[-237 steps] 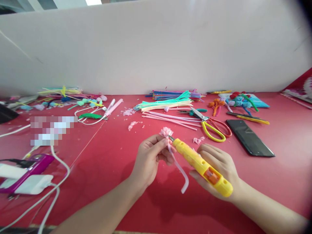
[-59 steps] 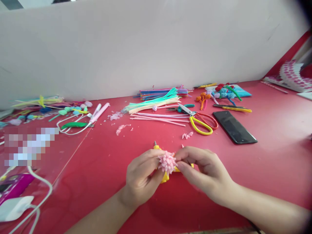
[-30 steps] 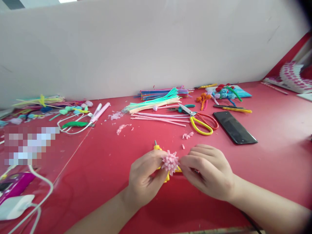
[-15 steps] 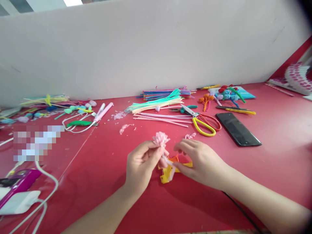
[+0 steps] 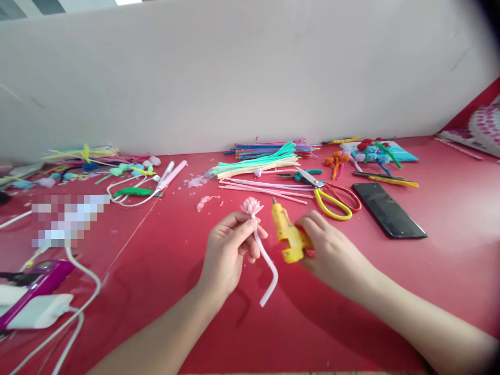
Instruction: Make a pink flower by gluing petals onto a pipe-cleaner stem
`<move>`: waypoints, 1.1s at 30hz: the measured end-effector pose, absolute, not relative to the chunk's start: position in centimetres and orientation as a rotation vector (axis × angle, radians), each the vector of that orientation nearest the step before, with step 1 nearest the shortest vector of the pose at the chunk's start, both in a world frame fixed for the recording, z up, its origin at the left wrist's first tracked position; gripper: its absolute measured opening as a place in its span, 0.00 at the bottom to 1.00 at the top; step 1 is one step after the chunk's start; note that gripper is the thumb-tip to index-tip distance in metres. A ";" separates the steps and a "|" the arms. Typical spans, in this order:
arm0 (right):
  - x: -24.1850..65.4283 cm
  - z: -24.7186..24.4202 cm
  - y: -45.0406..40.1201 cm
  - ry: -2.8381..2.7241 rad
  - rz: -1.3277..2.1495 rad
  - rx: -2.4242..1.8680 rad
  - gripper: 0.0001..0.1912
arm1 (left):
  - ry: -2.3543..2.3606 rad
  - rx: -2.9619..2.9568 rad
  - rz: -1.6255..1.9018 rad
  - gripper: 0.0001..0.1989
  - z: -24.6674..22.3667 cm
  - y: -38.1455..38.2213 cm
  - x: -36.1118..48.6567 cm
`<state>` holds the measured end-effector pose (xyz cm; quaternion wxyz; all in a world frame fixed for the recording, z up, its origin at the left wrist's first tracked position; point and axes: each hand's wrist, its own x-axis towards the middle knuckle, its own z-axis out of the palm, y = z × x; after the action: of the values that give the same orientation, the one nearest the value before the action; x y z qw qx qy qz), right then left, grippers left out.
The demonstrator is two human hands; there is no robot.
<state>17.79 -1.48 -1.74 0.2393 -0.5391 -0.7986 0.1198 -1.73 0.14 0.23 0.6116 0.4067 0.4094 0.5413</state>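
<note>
Pinched between the thumb and fingers of my left hand (image 5: 232, 245) is a pink pipe-cleaner flower (image 5: 252, 206). Its petals stick up above my fingertips, and a pale pink bent stem (image 5: 273, 273) hangs below them. My right hand (image 5: 332, 245) is closed around the handle of a yellow hot glue gun (image 5: 287, 232). The gun's metal nozzle points up and away from me, a little to the right of the flower and apart from it. My right fingers partly hide the handle and trigger.
Scissors (image 5: 334, 200) with red and yellow handles lie beside pink pipe cleaners (image 5: 269, 188) and a green-and-cream bundle (image 5: 253, 162). A black phone (image 5: 388, 211) is at right. Left are a pink styling iron (image 5: 172, 176), white cables (image 5: 91, 273) and a purple object (image 5: 39, 294). A white partition (image 5: 234, 73) stands behind.
My right hand has taken hold of the yellow glue gun and lifted it upright off the table. The flower is turned slightly in my left hand, its stem now in plain view.
</note>
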 end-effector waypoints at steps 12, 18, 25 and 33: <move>18.1 -1.3 -2.4 -2.162 0.035 -0.838 0.08 | 0.935 0.830 1.235 0.06 0.0 0.1 -1.6; 18.1 -1.2 -2.4 -2.169 0.042 -0.879 0.06 | 0.892 0.846 1.214 0.06 -0.1 0.0 -1.5; 18.0 -1.1 -2.4 -2.151 0.040 -0.879 0.08 | 0.859 0.823 1.204 0.06 -0.1 -0.1 -1.5; 18.0 -1.3 -2.4 -2.164 0.042 -0.892 0.08 | 0.840 0.816 1.201 0.06 0.0 -0.2 -1.5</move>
<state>18.05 -2.41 -1.25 0.3895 -0.3509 -0.8514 0.0164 -1.45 -0.16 0.04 0.6685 0.3617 0.3726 0.5323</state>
